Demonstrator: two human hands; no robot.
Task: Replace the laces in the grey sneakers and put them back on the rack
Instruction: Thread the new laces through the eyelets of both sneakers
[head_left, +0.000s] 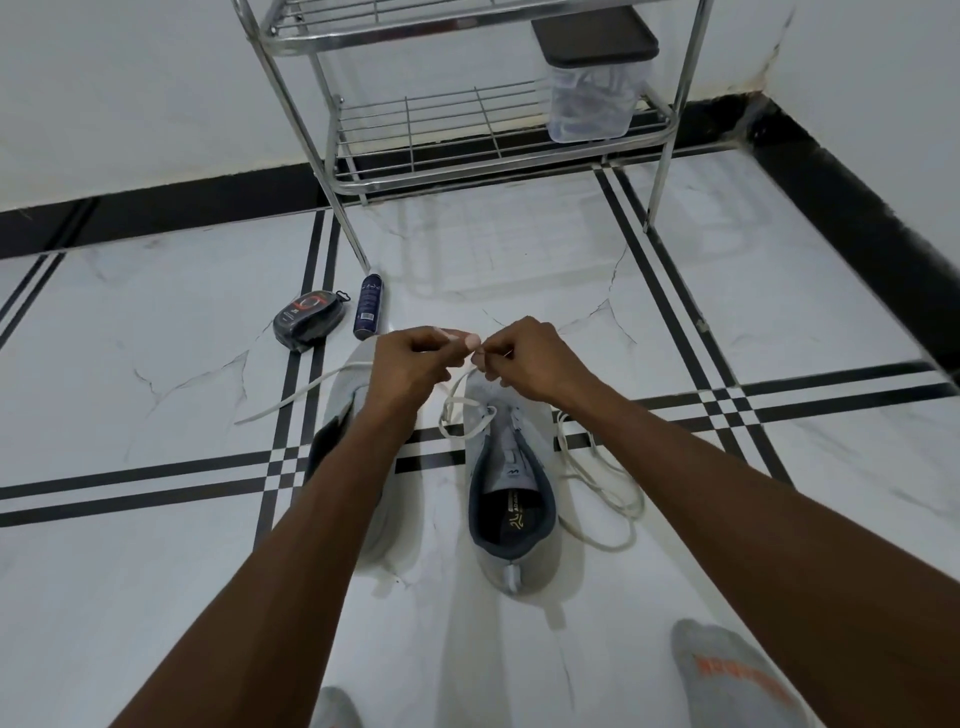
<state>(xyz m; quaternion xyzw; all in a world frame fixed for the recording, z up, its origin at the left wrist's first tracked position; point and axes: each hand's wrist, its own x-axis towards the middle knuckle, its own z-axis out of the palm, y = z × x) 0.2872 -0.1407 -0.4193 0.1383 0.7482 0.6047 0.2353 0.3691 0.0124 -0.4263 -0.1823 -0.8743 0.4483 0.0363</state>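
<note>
Two grey sneakers stand on the tiled floor, toes pointing away from me. The right sneaker shows its dark opening, with a white lace threaded through its front eyelets. My left hand and my right hand meet above its toe, each pinching an end of that lace. My left forearm hides most of the left sneaker. A loose white lace lies coiled to the right of the right sneaker. Another lace end trails left across the floor.
A steel shoe rack stands against the wall ahead, with a clear lidded box on its lower shelf. A dark spray can and a black packaged item lie left of the sneakers. My socked feet are at the bottom.
</note>
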